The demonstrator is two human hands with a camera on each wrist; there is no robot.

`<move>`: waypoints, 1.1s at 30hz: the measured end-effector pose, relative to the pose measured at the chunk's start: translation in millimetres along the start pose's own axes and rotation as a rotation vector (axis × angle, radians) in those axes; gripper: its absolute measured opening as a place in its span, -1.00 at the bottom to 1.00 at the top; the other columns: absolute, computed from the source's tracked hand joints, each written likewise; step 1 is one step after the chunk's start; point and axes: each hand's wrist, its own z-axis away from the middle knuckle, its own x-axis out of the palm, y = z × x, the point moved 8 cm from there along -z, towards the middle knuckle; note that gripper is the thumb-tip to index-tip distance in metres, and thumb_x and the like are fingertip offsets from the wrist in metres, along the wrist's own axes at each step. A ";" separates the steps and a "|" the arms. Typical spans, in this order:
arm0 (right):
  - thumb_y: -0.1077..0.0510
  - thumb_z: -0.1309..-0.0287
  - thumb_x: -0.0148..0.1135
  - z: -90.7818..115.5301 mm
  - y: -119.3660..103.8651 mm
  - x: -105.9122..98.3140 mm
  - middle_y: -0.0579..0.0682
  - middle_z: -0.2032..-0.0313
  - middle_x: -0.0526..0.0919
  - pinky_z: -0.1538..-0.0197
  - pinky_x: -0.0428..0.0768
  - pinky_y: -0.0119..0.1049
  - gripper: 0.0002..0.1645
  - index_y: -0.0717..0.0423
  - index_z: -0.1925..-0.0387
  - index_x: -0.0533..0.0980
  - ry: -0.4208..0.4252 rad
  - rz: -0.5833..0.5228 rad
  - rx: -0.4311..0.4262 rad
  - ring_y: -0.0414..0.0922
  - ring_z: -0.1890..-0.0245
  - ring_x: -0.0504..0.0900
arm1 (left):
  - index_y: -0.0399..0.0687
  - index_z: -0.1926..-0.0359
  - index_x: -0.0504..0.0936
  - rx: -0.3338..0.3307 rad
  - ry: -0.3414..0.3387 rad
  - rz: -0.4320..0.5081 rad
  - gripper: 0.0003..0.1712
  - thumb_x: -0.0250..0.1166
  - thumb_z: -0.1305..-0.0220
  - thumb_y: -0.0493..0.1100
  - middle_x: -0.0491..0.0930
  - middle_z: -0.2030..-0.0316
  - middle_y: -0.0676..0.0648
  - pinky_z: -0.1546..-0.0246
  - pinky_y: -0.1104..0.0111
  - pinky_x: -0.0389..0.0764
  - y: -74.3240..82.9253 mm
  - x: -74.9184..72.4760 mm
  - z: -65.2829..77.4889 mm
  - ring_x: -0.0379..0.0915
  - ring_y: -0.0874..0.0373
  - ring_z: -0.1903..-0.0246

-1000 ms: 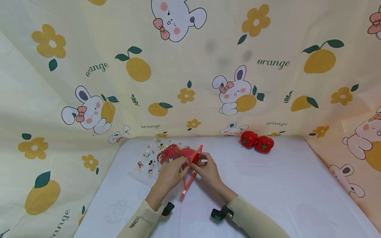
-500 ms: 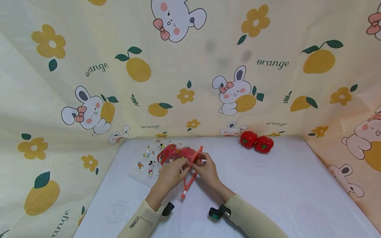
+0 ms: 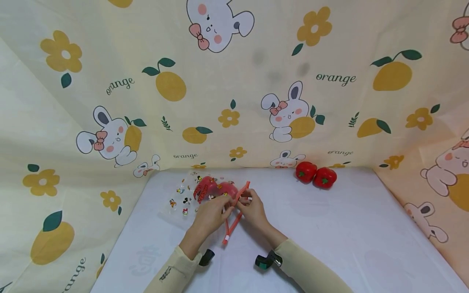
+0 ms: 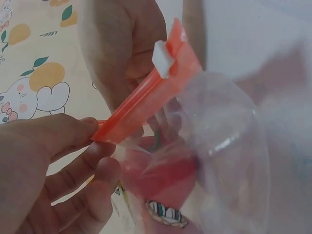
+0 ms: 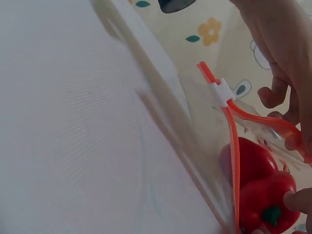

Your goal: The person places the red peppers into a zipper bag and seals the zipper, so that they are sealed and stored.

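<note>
A clear zip bag (image 3: pixel 172 209) with cartoon prints lies on the table, its orange zip strip (image 4: pixel 141 97) parted at the mouth. Inside are two red bell peppers (image 5: pixel 251 158). The left hand (image 3: pixel 210 213) pinches one side of the strip between thumb and fingers, holding that edge up. From the other side the right hand (image 3: pixel 254 209) reaches into the mouth. Its fingertips touch the nearer pepper (image 5: pixel 265 197) around its green stem, as the right wrist view shows. The white slider (image 5: pixel 222 92) sits near one end of the strip.
Two more red bell peppers (image 3: pixel 316 175) stand together at the table's back edge, right of the bag. A white cloth covers the table (image 3: pixel 329 232). Printed fabric (image 3: pixel 234 81) hangs behind and along both sides.
The nearer pepper has slid left, deeper into the bag, and its stem is hidden in the head view. The right hand has followed slightly left. The left hand has stayed in place.
</note>
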 end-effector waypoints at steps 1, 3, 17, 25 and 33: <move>0.26 -0.29 0.49 0.2 1.0 0.3 0.29 -0.11 0.63 0.11 0.71 -0.32 -0.46 0.32 -0.21 0.48 -0.004 -0.009 0.000 0.12 0.01 0.79 | 0.12 0.09 0.72 -0.001 0.001 0.000 -0.88 0.48 -0.41 -0.10 0.64 0.37 0.16 0.52 0.45 0.43 -0.4 0.3 0.2 0.44 0.30 0.45; 0.29 -0.30 0.47 0.7 2.3 0.4 0.30 -0.12 0.63 0.08 0.72 -0.31 -0.49 0.33 -0.19 0.49 -0.014 -0.023 -0.007 0.14 -0.01 0.79 | 0.12 0.10 0.72 -0.002 0.004 -0.002 -0.88 0.49 -0.41 -0.09 0.64 0.38 0.16 0.50 0.44 0.44 -1.4 0.7 0.2 0.45 0.30 0.45; 0.36 -0.33 0.43 10.3 -0.8 -36.2 0.33 -0.12 0.67 0.00 0.74 -0.28 -0.59 0.37 -0.16 0.56 -0.049 0.004 -0.075 0.16 -0.02 0.78 | 0.08 0.15 0.70 -0.078 -0.085 0.110 -0.87 0.51 -0.38 -0.17 0.64 0.33 0.13 0.35 0.41 0.55 -13.2 12.3 1.7 0.48 0.26 0.34; 0.30 -0.33 0.47 13.7 4.4 -70.2 0.28 -0.16 0.67 -0.10 0.72 -0.19 -0.55 0.32 -0.19 0.57 -0.032 0.125 -0.063 0.09 -0.05 0.76 | 0.09 0.16 0.70 -0.072 -0.111 0.137 -0.84 0.54 -0.35 -0.14 0.61 0.36 0.16 0.43 0.42 0.48 -11.6 11.6 3.0 0.45 0.27 0.37; 0.27 -0.35 0.46 11.9 14.0 -115.3 0.28 -0.20 0.64 -0.15 0.71 -0.17 -0.50 0.32 -0.24 0.53 0.026 0.202 -0.018 0.12 -0.09 0.73 | 0.14 0.19 0.64 -0.101 -0.141 0.120 -0.79 0.56 -0.32 -0.08 0.53 0.43 0.20 0.50 0.41 0.41 -12.7 13.7 5.7 0.40 0.28 0.44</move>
